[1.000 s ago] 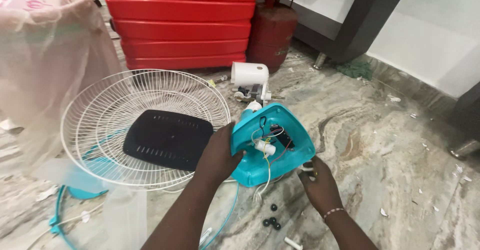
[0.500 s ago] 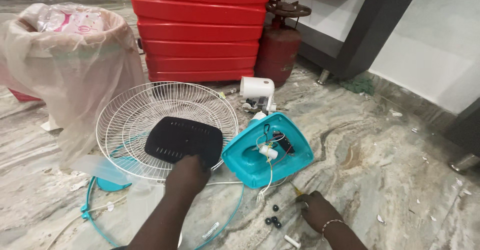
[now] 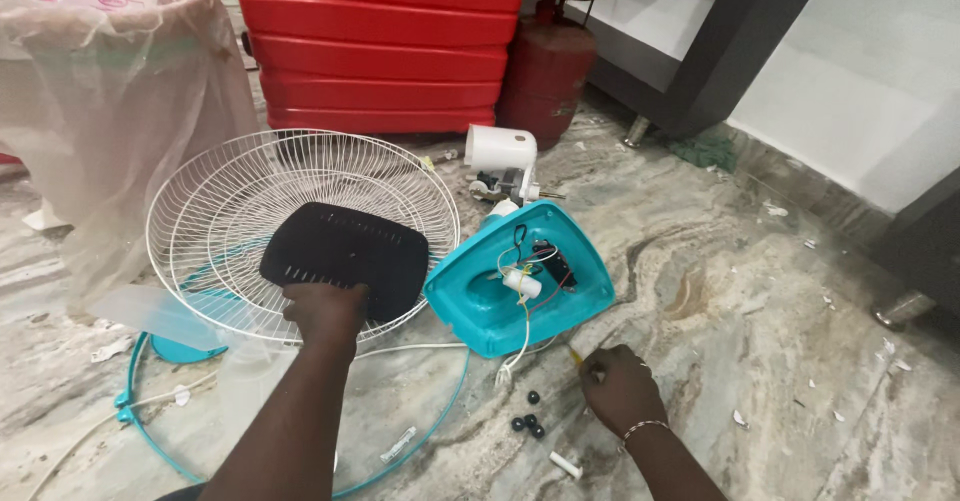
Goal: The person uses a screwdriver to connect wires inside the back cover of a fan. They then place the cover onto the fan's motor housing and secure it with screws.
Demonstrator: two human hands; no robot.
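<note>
— What hems in the work on the floor?

— At the far edge, a stack of red plastic furniture and a red gas cylinder stand side by side. At the far left corner, a bin lined with a clear bag crowds the white wire fan guard. A dark metal frame leg runs along the far right. The right half of the marble floor is bare except for small scraps.

— And the left hand?

— It rests on the near edge of the black plastic cover, which lies on the fan guard. The fingers curl over that edge, gripping it.

— The right hand?

— Low on the floor, just near of the teal fan base. It is loosely closed, and a thin yellowish tool tip pokes out from it towards the base. I cannot tell how firmly it is held.

— How does the base lie?

— Upturned and open, wires and a small white part showing inside, between the two hands. A white motor housing sits just beyond it.

— Anything loose nearby?

— Small black round pieces lie on the floor just left of the right hand, and a small white cylinder is nearer the camera. A teal ring arcs under the left forearm.
</note>
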